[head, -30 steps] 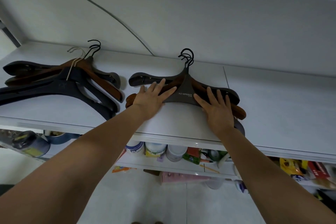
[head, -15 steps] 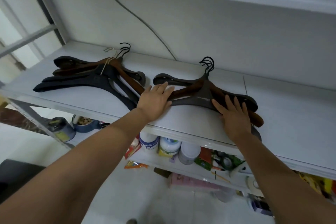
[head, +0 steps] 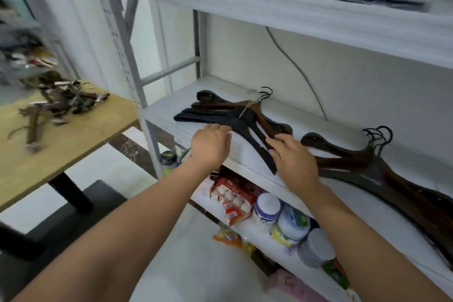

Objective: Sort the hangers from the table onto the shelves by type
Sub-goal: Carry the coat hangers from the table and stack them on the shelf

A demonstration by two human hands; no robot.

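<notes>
Shifted both hands over to the pile further left; a second ago had both pressed flat on the dark pile instead. Got the left hand [head: 210, 146] knuckles up, fingers bent at the front of the shelf [head: 245, 157], right against the near arm of the black hanger [head: 235, 120]. Can't tell if actually gripping it or just nudging. Got the right hand [head: 294, 159] flat and relaxed, fingertips laid on that same hanger's other arm, not wrapped round anything.

Looks like squaring up the left pile [head: 259, 115] now: black and brown wooden ones stacked, hooks pointing away from the hands. Reading that as being done for now with the dark pile [head: 372, 167], which sits just to the right of the right hand.

Also turned the head left, so now seeing the counter [head: 73, 135] well off to the left of the left hand, with a tangled heap of hangers [head: 61, 100] on it. Pretty blurry, maybe brown clip types. So nowhere near finished; guessing tidy this stack, then back to the counter for more.

Below the hands, just jars [head: 267, 208] and packets on the lower shelf, nothing to do with the job
</notes>
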